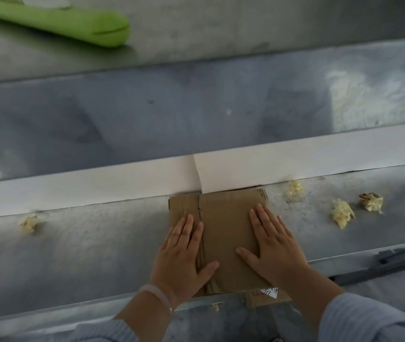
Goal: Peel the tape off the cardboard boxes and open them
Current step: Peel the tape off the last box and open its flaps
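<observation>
At the upper left of the frame, a long green object [56,19] lies on the raised ledge of the metal table [97,255]. Below it, a white paper strip [73,191] runs across the frame from left edge to right edge, with a second sheet overlapping it at centre. At lower left, just below the strip, one tape wad [29,224] sits on the table surface. Left of centre, the left hand [184,257] lies palm down on the left part of the cardboard box [223,225], fingers straight and close together, thumb spread to the right; it presses flat and grips nothing. A pale bracelet [157,296] circles the left wrist. The cardboard box lies flattened at lower centre, its far edge meeting the paper strip and its near edge at the table's front rim. A white label [269,291] with handwriting shows at the box's near right corner. Right of centre, the right hand [273,245] lies palm down on the right part of the box, fingers straight, thumb out to the left; it holds nothing. Farther right, three tape wads [342,213] lie on the table, apart from the box. At lower right, a dark bar [381,265] runs along the table front, and a light blue sleeve [369,319] covers the right forearm.
</observation>
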Action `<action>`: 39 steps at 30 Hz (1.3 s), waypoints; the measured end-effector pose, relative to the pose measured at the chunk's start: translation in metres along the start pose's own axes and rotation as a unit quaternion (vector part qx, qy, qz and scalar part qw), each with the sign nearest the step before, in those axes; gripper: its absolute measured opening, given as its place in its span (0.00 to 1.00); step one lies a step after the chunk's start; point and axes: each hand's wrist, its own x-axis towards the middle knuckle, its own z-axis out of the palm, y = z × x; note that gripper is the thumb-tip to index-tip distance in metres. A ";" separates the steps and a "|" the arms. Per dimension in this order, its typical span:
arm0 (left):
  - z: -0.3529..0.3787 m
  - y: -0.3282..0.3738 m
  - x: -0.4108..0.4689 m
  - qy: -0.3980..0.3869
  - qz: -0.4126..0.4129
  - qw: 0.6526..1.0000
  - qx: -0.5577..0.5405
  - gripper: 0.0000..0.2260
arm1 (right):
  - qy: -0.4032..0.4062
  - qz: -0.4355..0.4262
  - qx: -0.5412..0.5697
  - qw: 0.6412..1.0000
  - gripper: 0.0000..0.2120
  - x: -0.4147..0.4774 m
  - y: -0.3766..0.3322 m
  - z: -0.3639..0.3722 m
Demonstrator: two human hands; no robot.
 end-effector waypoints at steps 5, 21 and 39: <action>0.004 -0.002 0.002 -0.022 0.002 1.000 0.005 0.44 | -0.025 -0.012 -0.015 1.000 0.53 0.004 0.003 0.000; -0.014 0.051 -0.068 -0.022 -0.302 0.943 -0.134 0.38 | -0.059 0.001 0.101 0.993 0.39 -0.054 0.028 -0.018; -0.067 -0.025 -0.251 0.178 -0.417 0.860 -0.234 0.38 | -0.069 -0.177 0.237 0.953 0.44 -0.096 -0.155 -0.048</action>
